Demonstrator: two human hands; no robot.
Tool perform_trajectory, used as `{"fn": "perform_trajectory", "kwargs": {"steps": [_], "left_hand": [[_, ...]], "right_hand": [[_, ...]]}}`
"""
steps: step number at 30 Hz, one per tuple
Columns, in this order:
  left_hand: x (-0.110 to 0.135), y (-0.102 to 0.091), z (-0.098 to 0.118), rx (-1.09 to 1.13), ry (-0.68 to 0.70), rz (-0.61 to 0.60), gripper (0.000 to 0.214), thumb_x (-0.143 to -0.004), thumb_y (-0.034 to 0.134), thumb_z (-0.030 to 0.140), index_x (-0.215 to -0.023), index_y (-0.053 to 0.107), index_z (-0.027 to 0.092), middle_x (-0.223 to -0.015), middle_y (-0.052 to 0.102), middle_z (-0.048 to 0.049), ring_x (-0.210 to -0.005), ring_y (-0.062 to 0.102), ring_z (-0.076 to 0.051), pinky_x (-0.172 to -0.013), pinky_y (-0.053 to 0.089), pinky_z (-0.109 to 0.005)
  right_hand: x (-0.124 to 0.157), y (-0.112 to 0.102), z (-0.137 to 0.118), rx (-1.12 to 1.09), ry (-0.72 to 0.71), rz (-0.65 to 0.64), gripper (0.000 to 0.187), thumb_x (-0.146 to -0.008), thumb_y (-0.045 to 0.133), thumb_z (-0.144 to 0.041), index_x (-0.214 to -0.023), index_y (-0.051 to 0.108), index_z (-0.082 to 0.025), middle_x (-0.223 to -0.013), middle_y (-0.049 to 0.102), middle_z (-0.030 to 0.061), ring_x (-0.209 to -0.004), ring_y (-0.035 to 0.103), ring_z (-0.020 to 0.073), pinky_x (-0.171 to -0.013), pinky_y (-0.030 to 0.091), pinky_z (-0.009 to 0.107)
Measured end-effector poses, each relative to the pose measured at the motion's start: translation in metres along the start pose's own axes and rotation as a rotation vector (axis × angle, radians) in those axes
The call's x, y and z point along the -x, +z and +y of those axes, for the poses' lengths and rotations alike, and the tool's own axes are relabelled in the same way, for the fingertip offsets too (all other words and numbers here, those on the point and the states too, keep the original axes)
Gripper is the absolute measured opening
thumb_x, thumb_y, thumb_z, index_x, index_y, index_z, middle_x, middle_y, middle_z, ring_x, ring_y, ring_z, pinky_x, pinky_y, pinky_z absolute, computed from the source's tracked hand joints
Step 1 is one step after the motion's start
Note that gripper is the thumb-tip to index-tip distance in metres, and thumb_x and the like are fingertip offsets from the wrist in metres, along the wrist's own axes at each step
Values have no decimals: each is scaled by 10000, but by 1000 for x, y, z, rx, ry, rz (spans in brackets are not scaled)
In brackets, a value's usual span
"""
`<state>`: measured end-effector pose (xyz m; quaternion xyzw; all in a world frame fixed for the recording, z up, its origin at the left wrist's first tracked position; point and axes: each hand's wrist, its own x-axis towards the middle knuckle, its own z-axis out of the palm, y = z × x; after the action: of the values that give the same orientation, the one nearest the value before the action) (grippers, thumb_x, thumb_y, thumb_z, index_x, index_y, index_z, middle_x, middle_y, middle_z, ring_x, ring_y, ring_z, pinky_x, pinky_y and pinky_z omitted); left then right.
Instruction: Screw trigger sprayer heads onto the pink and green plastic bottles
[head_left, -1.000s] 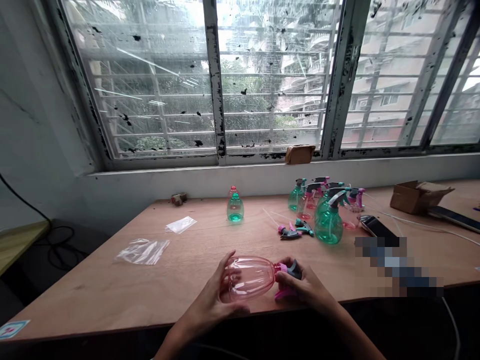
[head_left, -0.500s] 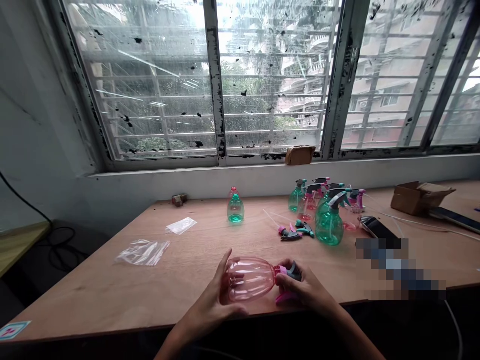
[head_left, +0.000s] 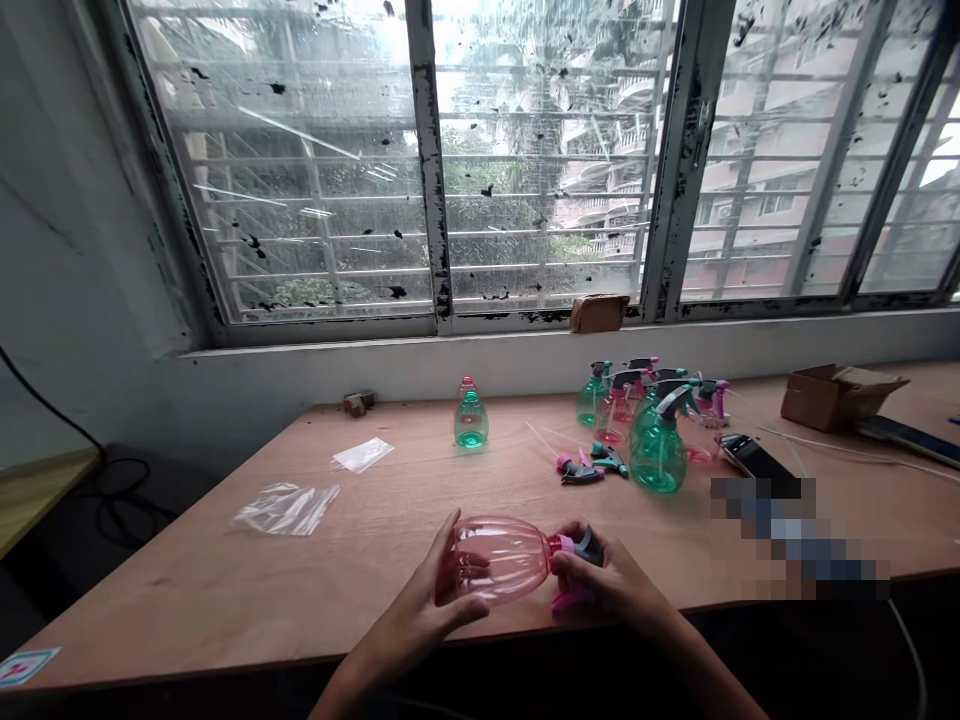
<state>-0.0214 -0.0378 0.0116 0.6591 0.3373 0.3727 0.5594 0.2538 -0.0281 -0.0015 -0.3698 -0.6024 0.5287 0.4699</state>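
Observation:
A clear pink spray bottle (head_left: 504,556) lies on its side near the front edge of the wooden table (head_left: 375,520). My left hand (head_left: 435,600) cups its round base, fingers wrapped around it. My right hand (head_left: 607,580) is closed on the pink and grey trigger head (head_left: 581,548) at the bottle's neck. Both forearms come in from the bottom of the view.
Several green and pink spray bottles (head_left: 657,440) cluster at the back right, with loose trigger heads (head_left: 592,464) beside them. A lone green bottle (head_left: 470,418) stands mid-table. Two plastic bags (head_left: 285,506) lie left. A cardboard box (head_left: 832,392) and a phone (head_left: 754,455) sit right.
Hands and pink bottle keep the same hold; my left fingers have shifted slightly on the bottle's base. The view has tilted a little.

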Motion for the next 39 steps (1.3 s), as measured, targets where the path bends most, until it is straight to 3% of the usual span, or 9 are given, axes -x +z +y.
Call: {"fn": "perform_trajectory", "kwargs": {"steps": [4,7,12,18,23,27,33,37,39], "left_hand": [[0,0,0,-49,42,13,973,-763,790,311,-1502,158,351,-1395,471,-119,-1288,483,-310,-1091,356,-494],[0,1,4,-84,63,4,995,-780,779,279,-1504,103,383,-1359,498,-106,-1264,510,-291,-1106,333,-493],[1,3,8,-46,21,12,1024,-779,758,404,-1522,62,299,-1182,582,-105,-1169,566,-299,-1065,358,-512],[0,2,3,-123,63,30,958,-786,765,335,-1505,132,351,-1368,473,-117,-1292,468,-293,-1096,331,-467],[1,0,1,-70,32,8,1033,-763,787,340,-1510,73,341,-1282,536,-115,-1218,536,-292,-1062,371,-482],[1,1,4,-57,4,31,902,-835,684,448,-1516,118,277,-1228,569,-114,-1181,558,-297,-1072,359,-510],[2,3,9,-175,98,28,905,-801,751,304,-1489,170,402,-1568,242,-79,-1359,388,-306,-1137,300,-480],[1,1,4,-66,45,-3,1021,-781,773,318,-1515,64,346,-1457,417,-122,-1298,477,-297,-1130,312,-499],[1,0,2,-12,8,-2,996,-805,744,359,-1521,52,311,-1455,417,-137,-1284,494,-299,-1115,341,-501]], "right_hand": [[1,1,-1,9,8,16,376,-766,741,-496,-901,605,-173,-669,658,-6,-605,628,168,-558,519,262],[1,1,-1,3,12,24,388,-762,740,-507,-901,604,-172,-673,653,-5,-617,629,173,-565,529,271],[1,1,-1,1,9,15,371,-770,745,-482,-913,599,-173,-675,652,-9,-624,616,167,-588,530,279],[0,0,0,30,-20,22,346,-798,726,-466,-913,611,-161,-680,663,2,-631,615,163,-594,496,263],[-1,-1,0,20,-21,14,334,-805,725,-454,-920,610,-161,-680,662,-1,-628,612,159,-591,482,254],[-1,0,0,27,-24,7,337,-803,726,-454,-914,608,-158,-670,657,-5,-613,601,151,-585,472,247],[0,0,-1,39,-21,26,337,-805,722,-457,-912,610,-158,-682,660,-4,-633,605,152,-603,466,244],[0,0,-2,43,-28,19,326,-806,721,-455,-896,607,-163,-676,661,-5,-626,607,153,-596,462,244],[0,0,-2,41,-27,15,325,-804,723,-453,-896,606,-165,-676,662,-5,-623,609,155,-594,464,247]]}}
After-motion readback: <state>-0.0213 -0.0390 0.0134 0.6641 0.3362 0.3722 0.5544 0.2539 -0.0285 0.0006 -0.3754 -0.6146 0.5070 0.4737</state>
